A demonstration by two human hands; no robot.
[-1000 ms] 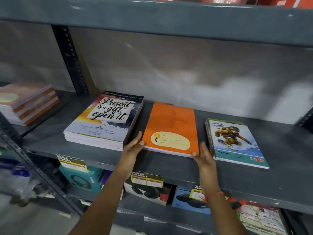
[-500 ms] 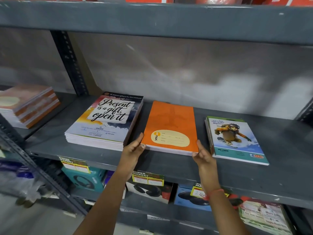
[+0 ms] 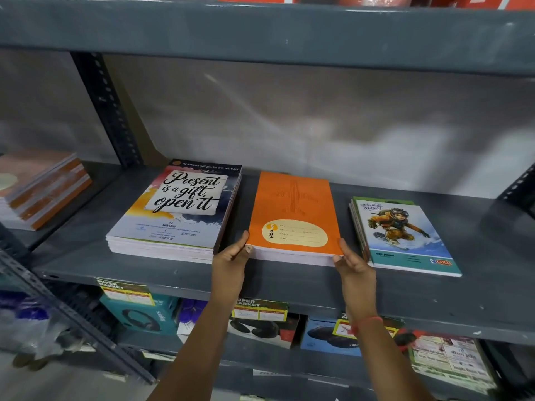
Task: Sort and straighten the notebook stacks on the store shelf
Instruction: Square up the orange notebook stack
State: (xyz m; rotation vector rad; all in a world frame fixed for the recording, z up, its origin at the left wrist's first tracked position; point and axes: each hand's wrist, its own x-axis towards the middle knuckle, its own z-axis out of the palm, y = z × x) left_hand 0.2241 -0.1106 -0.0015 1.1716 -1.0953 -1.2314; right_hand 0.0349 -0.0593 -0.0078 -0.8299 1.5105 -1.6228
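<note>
Orange stack (image 3: 292, 215): plain orange cover, faint plane-like motif up top, cream oval name label with a "YOU" logo at the near end. White page edges show along the front. Lies flat at centre of the grey shelf (image 3: 477, 287), long side running 6 to 12 o'clock, top leaning slightly toward 1 o'clock.

Quote stack (image 3: 176, 209): at 9 o'clock of the orange stack, close beside it with a narrow gap. Thick pile, cover lettered "Present is a gift, open it".

Snowboarder stack (image 3: 402, 233): at 3 o'clock of the orange stack, apart from it. Thin pile, lower covers fanned out along its left edge.

Far pile (image 3: 37, 189): orange-spined books on the next bay, toward 9 o'clock, blurred.

Left hand (image 3: 231, 264): grip closed on the near left corner of the orange stack, thumb on the cover edge, fingers tucked beneath.

Right hand (image 3: 353, 267): grip closed on the near right corner, thumb on top at the edge. Red thread (image 3: 367, 321) at the wrist.

Change since half a second ago: both hands keep the same corners; the thumbs now sit tighter on the cover edge. The stack's place between its neighbours reads unchanged.
</note>
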